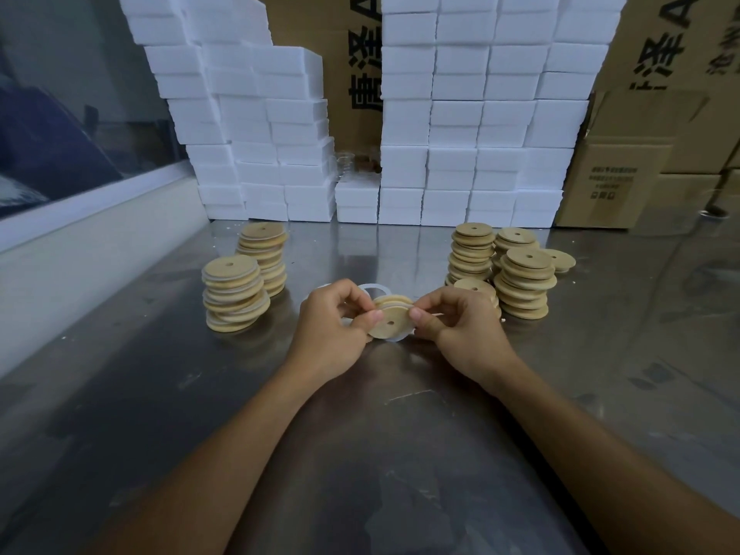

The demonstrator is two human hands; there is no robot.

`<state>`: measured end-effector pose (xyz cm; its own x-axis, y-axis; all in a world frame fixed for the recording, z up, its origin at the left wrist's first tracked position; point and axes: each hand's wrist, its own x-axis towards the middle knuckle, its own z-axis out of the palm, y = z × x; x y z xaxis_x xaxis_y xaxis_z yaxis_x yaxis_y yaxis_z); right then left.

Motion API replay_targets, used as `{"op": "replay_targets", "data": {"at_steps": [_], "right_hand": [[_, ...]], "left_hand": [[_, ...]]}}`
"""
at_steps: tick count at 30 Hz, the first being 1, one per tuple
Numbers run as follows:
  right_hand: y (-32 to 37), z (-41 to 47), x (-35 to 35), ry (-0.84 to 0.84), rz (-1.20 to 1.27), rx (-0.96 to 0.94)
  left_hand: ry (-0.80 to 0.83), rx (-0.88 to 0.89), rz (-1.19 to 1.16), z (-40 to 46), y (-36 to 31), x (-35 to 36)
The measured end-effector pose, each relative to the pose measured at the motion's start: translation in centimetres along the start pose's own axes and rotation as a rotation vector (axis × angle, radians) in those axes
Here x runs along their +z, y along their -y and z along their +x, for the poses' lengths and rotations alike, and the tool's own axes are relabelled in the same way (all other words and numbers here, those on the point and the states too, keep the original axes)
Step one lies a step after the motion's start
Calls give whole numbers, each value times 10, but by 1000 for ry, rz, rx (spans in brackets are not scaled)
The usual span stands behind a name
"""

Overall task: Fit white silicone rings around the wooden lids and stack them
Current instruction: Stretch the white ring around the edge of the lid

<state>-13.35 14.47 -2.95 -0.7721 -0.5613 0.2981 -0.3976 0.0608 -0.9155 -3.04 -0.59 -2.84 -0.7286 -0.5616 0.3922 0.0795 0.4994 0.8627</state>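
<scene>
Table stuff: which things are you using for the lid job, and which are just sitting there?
For the job:
- wooden lid held by left hand and right hand
- white silicone ring
- ringed lid stacks
- bare lid stacks

Just sitting there:
- white foam boxes
- cardboard cartons
- glass jars

White foam boxes (472, 126) stand stacked in tall walls at the back of the steel bench (360, 434). Cardboard cartons (624, 182) (printed with black characters) rise behind and beside them, at the right.
</scene>
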Motion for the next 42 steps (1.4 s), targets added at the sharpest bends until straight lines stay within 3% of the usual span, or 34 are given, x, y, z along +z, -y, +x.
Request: {"op": "replay_targets", "data": {"at_steps": [4, 12, 18, 23, 28, 37, 42], "right_hand": [[0, 1, -1, -3, 34, 11], [2, 2, 1, -80, 28, 46], [6, -4, 4, -166, -367, -264], [12, -6, 3, -174, -473, -449], [8, -7, 10, -78, -375, -350], [3, -1, 8, -173, -38, -87], [2, -1, 4, -144, 164, 11]], "left_hand": [[16, -80, -102, -1, 0, 3], [34, -77, -146, -1, 0, 7], [-20, 216, 227, -4, 1, 7], [1, 374, 386, -7, -4, 7], [21, 307, 344, -7, -6, 6], [13, 228, 314, -2, 2, 5], [20, 205, 295, -2, 3, 5]]}}
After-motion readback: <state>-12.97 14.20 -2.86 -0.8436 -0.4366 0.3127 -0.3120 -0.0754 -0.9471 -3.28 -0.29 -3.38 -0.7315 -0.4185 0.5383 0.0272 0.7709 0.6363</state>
